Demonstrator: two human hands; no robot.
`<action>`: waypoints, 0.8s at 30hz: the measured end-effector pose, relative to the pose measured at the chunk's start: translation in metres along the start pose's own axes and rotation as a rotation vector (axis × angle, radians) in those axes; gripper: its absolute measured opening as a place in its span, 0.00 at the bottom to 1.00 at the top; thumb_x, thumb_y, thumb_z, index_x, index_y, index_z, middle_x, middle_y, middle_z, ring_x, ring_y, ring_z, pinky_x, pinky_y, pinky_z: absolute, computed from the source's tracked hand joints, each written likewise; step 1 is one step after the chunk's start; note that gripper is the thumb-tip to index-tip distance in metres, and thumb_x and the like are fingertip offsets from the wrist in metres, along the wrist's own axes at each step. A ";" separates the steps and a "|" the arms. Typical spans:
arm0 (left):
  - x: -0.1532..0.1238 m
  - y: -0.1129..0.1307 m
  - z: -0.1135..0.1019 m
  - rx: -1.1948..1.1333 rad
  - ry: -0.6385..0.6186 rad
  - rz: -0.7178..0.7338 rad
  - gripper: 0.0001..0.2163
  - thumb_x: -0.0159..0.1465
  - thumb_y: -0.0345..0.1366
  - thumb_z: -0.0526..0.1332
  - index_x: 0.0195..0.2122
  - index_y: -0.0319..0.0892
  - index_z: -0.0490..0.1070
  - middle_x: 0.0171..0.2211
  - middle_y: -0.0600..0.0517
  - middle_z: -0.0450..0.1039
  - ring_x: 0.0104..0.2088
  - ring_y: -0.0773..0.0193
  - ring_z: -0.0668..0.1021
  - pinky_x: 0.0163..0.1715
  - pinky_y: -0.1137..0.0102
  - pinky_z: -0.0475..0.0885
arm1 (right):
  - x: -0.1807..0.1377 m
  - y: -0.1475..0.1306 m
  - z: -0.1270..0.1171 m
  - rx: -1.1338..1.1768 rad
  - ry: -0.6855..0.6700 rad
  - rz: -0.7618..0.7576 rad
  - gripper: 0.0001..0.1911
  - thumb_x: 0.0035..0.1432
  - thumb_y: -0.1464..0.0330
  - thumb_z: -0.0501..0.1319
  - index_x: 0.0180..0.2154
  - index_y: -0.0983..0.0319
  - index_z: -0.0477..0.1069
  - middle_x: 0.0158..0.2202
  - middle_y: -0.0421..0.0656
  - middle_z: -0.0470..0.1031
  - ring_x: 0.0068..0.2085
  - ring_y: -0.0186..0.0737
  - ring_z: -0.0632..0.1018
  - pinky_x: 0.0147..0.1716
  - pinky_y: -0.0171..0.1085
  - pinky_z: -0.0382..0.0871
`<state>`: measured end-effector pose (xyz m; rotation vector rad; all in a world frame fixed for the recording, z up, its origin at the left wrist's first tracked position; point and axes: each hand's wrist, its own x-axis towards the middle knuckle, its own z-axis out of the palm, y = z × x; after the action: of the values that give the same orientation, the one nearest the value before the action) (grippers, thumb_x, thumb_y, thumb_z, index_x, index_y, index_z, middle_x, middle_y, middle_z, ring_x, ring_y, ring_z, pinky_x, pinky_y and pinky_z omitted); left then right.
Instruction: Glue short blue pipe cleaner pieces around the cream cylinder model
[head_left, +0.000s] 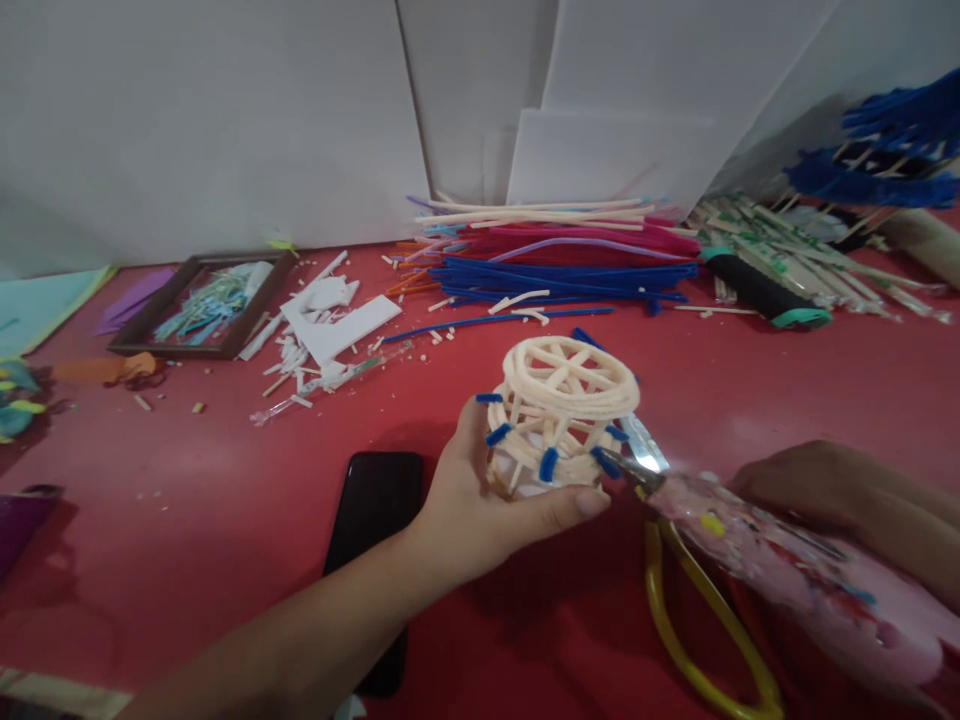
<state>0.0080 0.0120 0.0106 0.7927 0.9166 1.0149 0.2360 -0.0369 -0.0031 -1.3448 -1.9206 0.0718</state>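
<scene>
My left hand [487, 510] holds a small round craft frame [570, 375] from below and the side, thumb across its front. Cream fuzzy pipe cleaners form its spoked top ring and lower ring, joined by thin uprights. Short blue pipe cleaner pieces [549, 463] are spaced around the lower ring. At the right, my right hand [840, 500] is around a pink hot glue gun [802, 580], its fingers partly hidden behind the body. The gun's metal nozzle meets the front right blue piece. Yellow-handled scissors [705, 630] lie beneath the gun, blades partly behind the frame.
A black phone [379, 510] lies beside my left forearm on the red table [247, 520]. Farther back are pipe cleaner bundles [555, 275], white scraps [330, 320], a brown frame [202, 300], a black-and-green handled tool [765, 285] and wrapped sticks [795, 250]. White boards stand behind.
</scene>
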 end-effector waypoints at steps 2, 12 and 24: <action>-0.001 0.002 0.002 -0.006 0.017 -0.021 0.30 0.44 0.33 0.80 0.45 0.42 0.67 0.45 0.45 0.82 0.48 0.50 0.84 0.50 0.58 0.79 | 0.001 -0.002 -0.001 -0.014 -0.013 -0.004 0.11 0.70 0.64 0.49 0.40 0.51 0.69 0.32 0.44 0.74 0.33 0.42 0.78 0.34 0.39 0.74; -0.003 0.006 0.005 -0.019 0.055 -0.046 0.30 0.44 0.31 0.79 0.45 0.42 0.67 0.45 0.45 0.82 0.48 0.50 0.84 0.52 0.56 0.78 | 0.002 0.000 -0.006 -0.089 -0.068 -0.067 0.09 0.65 0.60 0.52 0.43 0.52 0.68 0.34 0.47 0.76 0.34 0.47 0.80 0.35 0.43 0.75; 0.003 0.004 -0.003 0.014 0.019 -0.020 0.29 0.44 0.28 0.79 0.46 0.42 0.68 0.44 0.46 0.83 0.46 0.52 0.84 0.49 0.60 0.79 | -0.001 0.004 -0.006 -0.103 -0.062 -0.103 0.11 0.66 0.63 0.50 0.44 0.53 0.69 0.37 0.48 0.77 0.39 0.48 0.81 0.41 0.45 0.76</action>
<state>0.0051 0.0169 0.0123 0.7851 0.9471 1.0014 0.2425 -0.0378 -0.0012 -1.3215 -2.0671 -0.0377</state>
